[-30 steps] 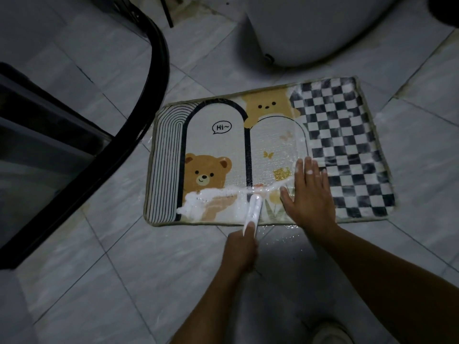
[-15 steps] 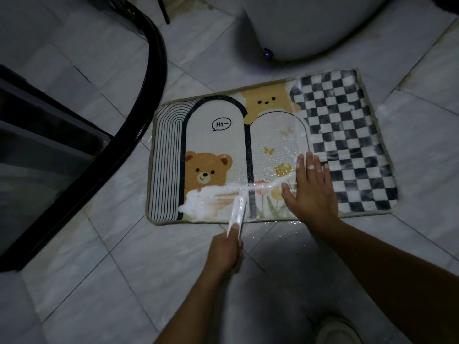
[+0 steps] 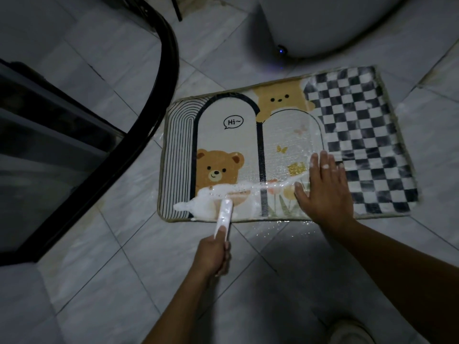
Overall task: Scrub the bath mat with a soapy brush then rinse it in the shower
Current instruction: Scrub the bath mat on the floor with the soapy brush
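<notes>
Two hands: the left hand point(image 3: 213, 254) and the right hand point(image 3: 325, 192) are both at the near edge of the bath mat point(image 3: 231, 150).
Left hand: its grip is closed round the near end of the brush point(image 3: 224, 214) handle, with one digit laid along the top. The fist sits over the floor point(image 3: 99, 281), just short of the mat's edge.
Brush: white, with the handle pointing away from the person across the mat's near edge. The head is buried in foam point(image 3: 211, 194), so the bristles cannot be seen.
Foam: a thick white band over the lower bear's body, thinning into a streak that runs right to the other hand.
Right hand: its grip is open and has hold of nothing. The palm is down, fingers straight and spread, pressing the mat beside the checkered panel, with suds on the fingertips.
Bath mat: flat on the floor and slightly skewed. It shows a striped arch at left, a "Hi~" bear panel, a second bear above a glistening wet arch, and black-and-white checks at right.
Floor: pale grey tiles, with a wet patch point(image 3: 280, 228) just in front of the mat.
Shower frame point(image 3: 161, 108): a black curved rail with dark glass, left of the mat and near its far-left corner.
White fixture point(image 3: 323, 26): a rounded base beyond the mat, with a small blue light point(image 3: 280, 49) at its lower edge.
Shoe point(image 3: 347, 328): pale and dim, at the bottom right.
</notes>
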{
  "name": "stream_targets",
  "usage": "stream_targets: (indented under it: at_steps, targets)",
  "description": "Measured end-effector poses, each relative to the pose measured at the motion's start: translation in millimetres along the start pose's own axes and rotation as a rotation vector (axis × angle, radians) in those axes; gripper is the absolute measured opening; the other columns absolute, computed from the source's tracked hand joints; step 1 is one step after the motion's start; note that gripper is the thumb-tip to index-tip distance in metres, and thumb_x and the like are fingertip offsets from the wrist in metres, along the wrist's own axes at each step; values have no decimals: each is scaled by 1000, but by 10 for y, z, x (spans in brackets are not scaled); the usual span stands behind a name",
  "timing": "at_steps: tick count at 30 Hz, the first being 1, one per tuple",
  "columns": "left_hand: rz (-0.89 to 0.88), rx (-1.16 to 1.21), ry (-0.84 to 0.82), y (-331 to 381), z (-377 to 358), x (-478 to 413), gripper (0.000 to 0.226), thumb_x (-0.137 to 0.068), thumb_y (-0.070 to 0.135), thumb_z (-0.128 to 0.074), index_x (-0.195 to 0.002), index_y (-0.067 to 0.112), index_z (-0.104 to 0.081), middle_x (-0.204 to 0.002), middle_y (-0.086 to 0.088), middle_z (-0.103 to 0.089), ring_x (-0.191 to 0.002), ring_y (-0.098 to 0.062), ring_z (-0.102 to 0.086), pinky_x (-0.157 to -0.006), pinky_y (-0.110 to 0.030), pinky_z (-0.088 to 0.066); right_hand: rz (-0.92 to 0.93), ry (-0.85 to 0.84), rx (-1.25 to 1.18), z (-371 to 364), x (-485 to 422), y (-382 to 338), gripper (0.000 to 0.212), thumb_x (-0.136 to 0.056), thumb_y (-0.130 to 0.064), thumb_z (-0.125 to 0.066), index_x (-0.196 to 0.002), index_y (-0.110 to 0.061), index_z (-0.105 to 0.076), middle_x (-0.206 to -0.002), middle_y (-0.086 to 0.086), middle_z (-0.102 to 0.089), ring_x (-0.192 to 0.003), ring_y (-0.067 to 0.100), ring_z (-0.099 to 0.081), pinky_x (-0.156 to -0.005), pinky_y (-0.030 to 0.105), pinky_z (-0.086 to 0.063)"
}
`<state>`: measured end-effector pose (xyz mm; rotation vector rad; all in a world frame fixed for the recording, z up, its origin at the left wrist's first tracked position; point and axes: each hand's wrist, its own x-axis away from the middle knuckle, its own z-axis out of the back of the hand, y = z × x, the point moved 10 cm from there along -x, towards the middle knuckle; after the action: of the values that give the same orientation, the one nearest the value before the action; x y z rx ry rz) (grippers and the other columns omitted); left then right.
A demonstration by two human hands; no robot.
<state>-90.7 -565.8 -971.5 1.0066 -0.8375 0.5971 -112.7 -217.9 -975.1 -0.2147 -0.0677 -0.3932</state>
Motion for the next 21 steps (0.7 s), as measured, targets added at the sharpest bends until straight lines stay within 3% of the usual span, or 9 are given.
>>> stream_targets:
  at_steps: [6,12,18,21]
  targets:
    - [44,-50,262,-68,918,8,50,-104,54,-47,-82,12,-64,-60,-6,-59,-44,-16,-49,-43,-24,-40,8,-5,-9,-20,-9,7,87,-102,-64,-21,-164,-7,-1,-172,18,1,-160,30,3,-128,53,-12]
    - [-27,-112,61,69,253,64,50,-105,52,-46,-81,11,-62,-59,-6,-54,-42,-17,-43,-40,-24,-36,18,16,-21,6,1,-9,86,-102,-63,-20,-164,-5,-4,-172,19,-2,-160,31,0,-128,53,-13]
    - [64,-122,341,-106,1029,-11,58,-103,57,-45,-95,4,-68,-72,-9,-62,-64,-23,-56,-59,-31,-47,15,5,-39,-18,-16,6,86,-103,-63,-23,-164,-7,0,-172,18,2,-160,30,3,-128,53,-12]
    - [48,-109,323,-67,911,37,56,-104,54,-44,-94,5,-67,-67,-8,-61,-57,-21,-55,-52,-28,-45,21,8,-77,-18,1,-3,86,-103,-63,-25,-165,-8,1,-172,17,3,-160,29,3,-129,52,-12]
